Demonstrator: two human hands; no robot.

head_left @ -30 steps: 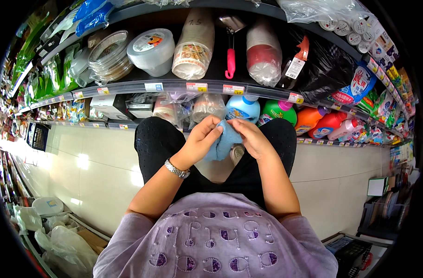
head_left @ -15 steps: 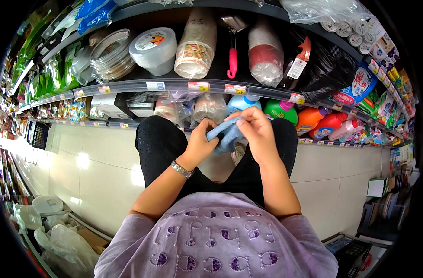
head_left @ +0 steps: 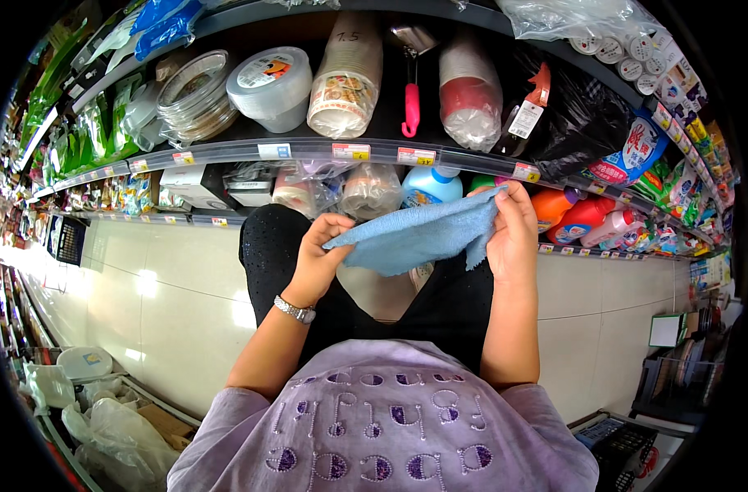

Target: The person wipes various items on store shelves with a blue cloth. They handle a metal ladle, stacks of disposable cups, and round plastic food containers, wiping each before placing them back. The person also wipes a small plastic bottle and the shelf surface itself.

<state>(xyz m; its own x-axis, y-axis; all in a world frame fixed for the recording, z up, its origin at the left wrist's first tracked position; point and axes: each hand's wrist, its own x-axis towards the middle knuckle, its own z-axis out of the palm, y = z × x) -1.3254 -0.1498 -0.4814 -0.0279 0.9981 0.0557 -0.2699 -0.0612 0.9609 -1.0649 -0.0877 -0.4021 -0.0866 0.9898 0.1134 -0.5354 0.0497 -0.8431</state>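
A blue cleaning cloth (head_left: 419, 235) is stretched out in the air between my two hands, over my knees. My left hand (head_left: 321, 252), with a metal watch on its wrist, pinches the cloth's left end. The upper right corner is gripped by my right hand (head_left: 513, 234), fingers closed on it. From there a loose flap of the cloth hangs down with a jagged edge. Behind the cloth, the lower shelf holds a light blue bottle (head_left: 433, 187) and an orange bottle (head_left: 553, 209); a green one between them is mostly hidden.
On the upper shelf stand clear plastic tubs (head_left: 271, 90), wrapped stacks of paper cups (head_left: 345, 82) and a pink-handled tool (head_left: 411, 107). Price tags line the shelf edge (head_left: 308, 152). Plastic bags (head_left: 116, 435) fill a bin at lower left; dark crates (head_left: 628, 447) stand at lower right.
The cloth was bunched between my close-set hands and is now spread wide. My right hand has moved right and my left hand left, both keeping hold.
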